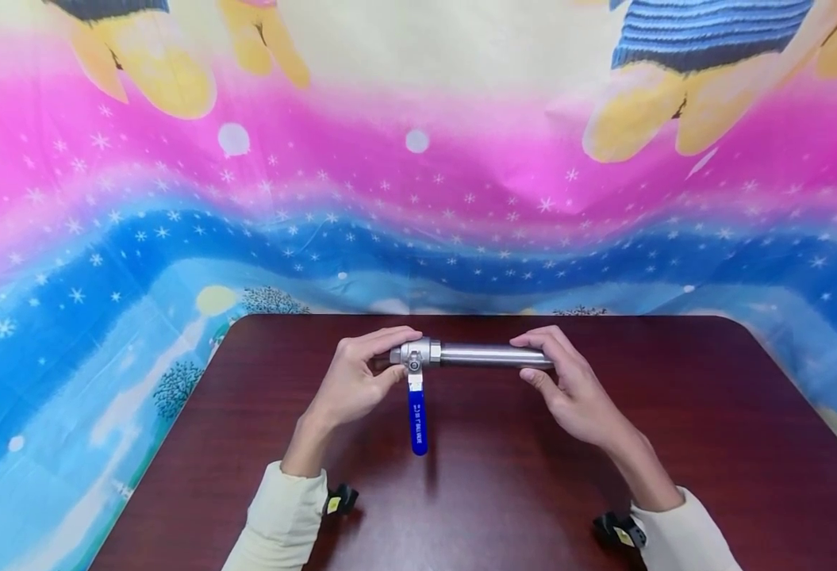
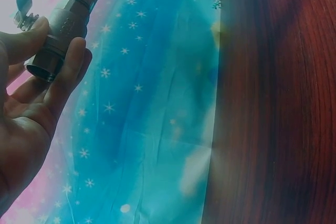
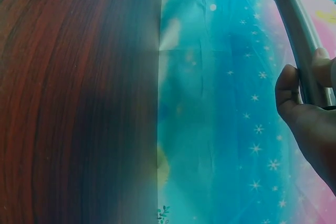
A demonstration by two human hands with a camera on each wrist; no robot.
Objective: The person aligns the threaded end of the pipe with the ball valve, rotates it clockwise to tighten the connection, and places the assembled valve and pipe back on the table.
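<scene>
A metal ball valve (image 1: pixel 418 351) with a blue lever handle (image 1: pixel 419 420) is joined at its right end to a steel pipe (image 1: pixel 482 354). My left hand (image 1: pixel 357 377) grips the valve body, thumb at the near side and fingers over the far side. In the left wrist view the open end of the valve (image 2: pixel 44 66) shows between thumb and fingers. My right hand (image 1: pixel 575 388) holds the pipe near its free end, and the right wrist view shows its thumb and fingers around the pipe (image 3: pixel 299 35). The lever points toward me, square to the pipe.
A dark reddish-brown wooden table (image 1: pixel 489 492) lies under the hands. Behind it hangs a colourful cloth (image 1: pixel 418 206) with snowflakes. Black straps with small devices (image 1: pixel 341 500) sit at both wrists.
</scene>
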